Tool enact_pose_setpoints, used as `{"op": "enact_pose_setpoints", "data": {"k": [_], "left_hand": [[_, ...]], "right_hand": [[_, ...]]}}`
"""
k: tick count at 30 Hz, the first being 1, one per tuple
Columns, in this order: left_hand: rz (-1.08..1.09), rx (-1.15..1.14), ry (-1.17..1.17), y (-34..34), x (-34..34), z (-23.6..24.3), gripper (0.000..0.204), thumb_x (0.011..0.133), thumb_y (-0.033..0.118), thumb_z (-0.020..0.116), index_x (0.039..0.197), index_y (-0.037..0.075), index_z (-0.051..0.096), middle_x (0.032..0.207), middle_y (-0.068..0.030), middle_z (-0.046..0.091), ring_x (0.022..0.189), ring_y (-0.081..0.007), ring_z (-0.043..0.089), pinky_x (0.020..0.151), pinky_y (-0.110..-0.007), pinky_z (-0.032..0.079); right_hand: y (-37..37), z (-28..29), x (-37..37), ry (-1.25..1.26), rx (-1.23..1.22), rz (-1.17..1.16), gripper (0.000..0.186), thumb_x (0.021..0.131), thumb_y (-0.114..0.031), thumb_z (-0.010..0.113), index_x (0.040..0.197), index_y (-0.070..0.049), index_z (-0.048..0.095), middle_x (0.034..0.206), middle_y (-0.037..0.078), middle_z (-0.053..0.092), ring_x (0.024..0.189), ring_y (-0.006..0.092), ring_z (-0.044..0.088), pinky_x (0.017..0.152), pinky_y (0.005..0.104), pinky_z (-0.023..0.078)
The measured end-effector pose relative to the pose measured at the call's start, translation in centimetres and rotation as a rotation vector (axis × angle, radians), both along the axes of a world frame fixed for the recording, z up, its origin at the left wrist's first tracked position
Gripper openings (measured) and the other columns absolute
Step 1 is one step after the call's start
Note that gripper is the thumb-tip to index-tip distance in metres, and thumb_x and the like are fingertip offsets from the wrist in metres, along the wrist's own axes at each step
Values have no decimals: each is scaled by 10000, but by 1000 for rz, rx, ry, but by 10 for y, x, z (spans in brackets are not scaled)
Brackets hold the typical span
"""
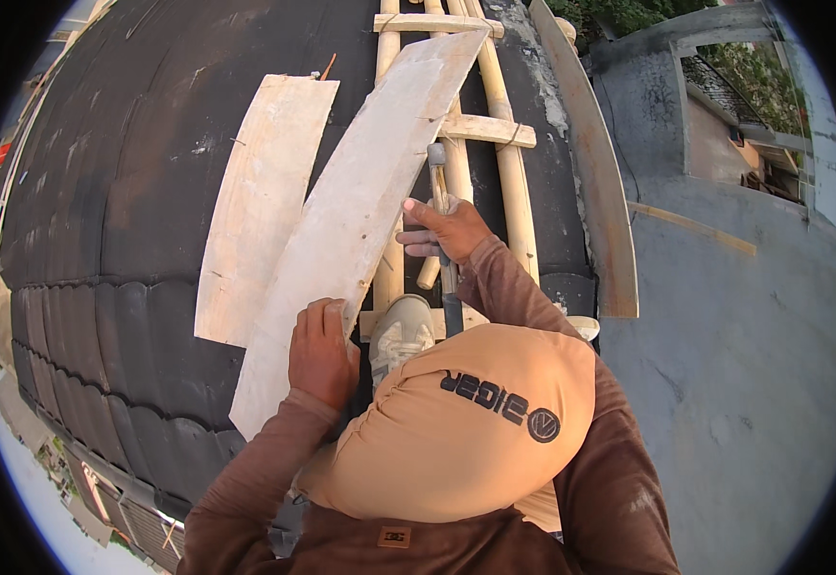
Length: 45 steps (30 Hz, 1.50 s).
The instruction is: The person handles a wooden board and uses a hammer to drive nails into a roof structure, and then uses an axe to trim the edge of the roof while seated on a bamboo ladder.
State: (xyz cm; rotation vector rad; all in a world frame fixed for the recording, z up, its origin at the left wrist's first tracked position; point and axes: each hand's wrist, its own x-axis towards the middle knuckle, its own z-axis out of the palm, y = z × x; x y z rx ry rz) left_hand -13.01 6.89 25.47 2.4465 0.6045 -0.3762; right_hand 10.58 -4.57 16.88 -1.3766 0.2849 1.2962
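My left hand (324, 350) grips the edge of a long, pale board (351, 182) with nails in it, lying diagonally across the bamboo ladder. My right hand (452, 232), beside that board's right edge, has its fingers round the shaft of a hammer (437, 156), head pointing away from me. A shorter board (263, 192) with nails lies to the left. My shoe (401, 331) stands on the ladder between my hands, partly hidden by a tan cloth (456, 431) over my leg.
A bamboo ladder (514, 201) with tied crosspieces runs over the dark tile roof (121, 172). A narrow board (615, 268) borders the roof on the right. Beyond it lie a grey concrete surface (725, 335), a thin wooden batten (696, 230) and a wall opening with greenery.
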Motion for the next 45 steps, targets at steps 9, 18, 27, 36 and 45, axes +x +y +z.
{"op": "enact_pose_setpoints", "data": {"k": [9,18,27,36,45], "left_hand": [[8,-231,-105,27,32,-14,343,866,114,725,1158,-6,593,1142,-179,599,1091,-353,580,984,-419,467],[-242,-165,-274,89,255,-194,348,970,164,664,1302,59,659,1289,-160,638,1212,-348,606,1070,-405,469],[-249,-261,-160,88,285,-199,349,928,288,738,1145,15,741,1107,-204,742,1042,-383,699,957,-414,538],[-121,-181,-41,78,297,-205,304,898,345,757,1085,106,772,1032,-167,763,960,-337,724,880,-399,559],[-132,-88,-15,68,275,-195,266,893,271,728,1086,88,739,1042,-172,752,982,-345,715,882,-427,553]], "right_hand": [[34,-41,3,-152,-407,-101,315,866,-51,767,1080,29,551,1015,180,681,811,265,738,585,364,657],[31,-50,-29,-234,-346,-102,289,889,-43,753,1000,-29,486,883,108,653,673,198,705,541,313,611],[20,-59,-31,-222,-473,-17,309,853,-86,781,1087,2,600,994,158,706,858,274,724,722,383,588],[17,-59,-41,-349,-503,18,376,834,-95,771,1150,22,605,1025,202,721,959,333,715,865,404,541],[14,-68,-39,-485,-480,11,275,847,-79,772,956,-25,526,884,126,658,686,195,678,553,342,600]]}}
